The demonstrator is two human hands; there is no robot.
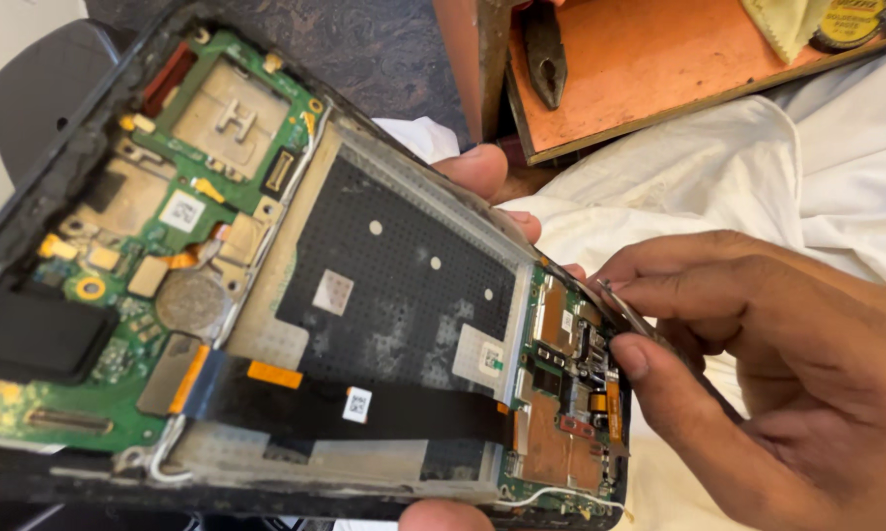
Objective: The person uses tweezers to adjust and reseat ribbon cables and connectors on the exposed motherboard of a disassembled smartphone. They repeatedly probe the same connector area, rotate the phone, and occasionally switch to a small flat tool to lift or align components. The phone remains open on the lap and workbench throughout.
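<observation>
The opened phone [295, 295] lies tilted across the view, its long axis running from upper left to lower right, back cover off and circuit boards bare. The left hand [482, 177] cradles it from beneath: fingertips curl over the far long edge near the middle, and a thumb tip shows at the near edge at the bottom of the frame, so this grip is closed around the phone's frame.

The right hand [758, 364] comes in from the right, at the phone's lower end. Its thumb and forefinger are pressed together on slim metal tweezers [628, 313], whose tips point left and down into the small lower board [571, 393], touching or just above its right edge; I cannot tell which. So the working spot lies directly left of the right grip, at the near short end.

Behind, pliers [546, 54] rest on an orange tray [659, 79], with white cloth [738, 167] below.
</observation>
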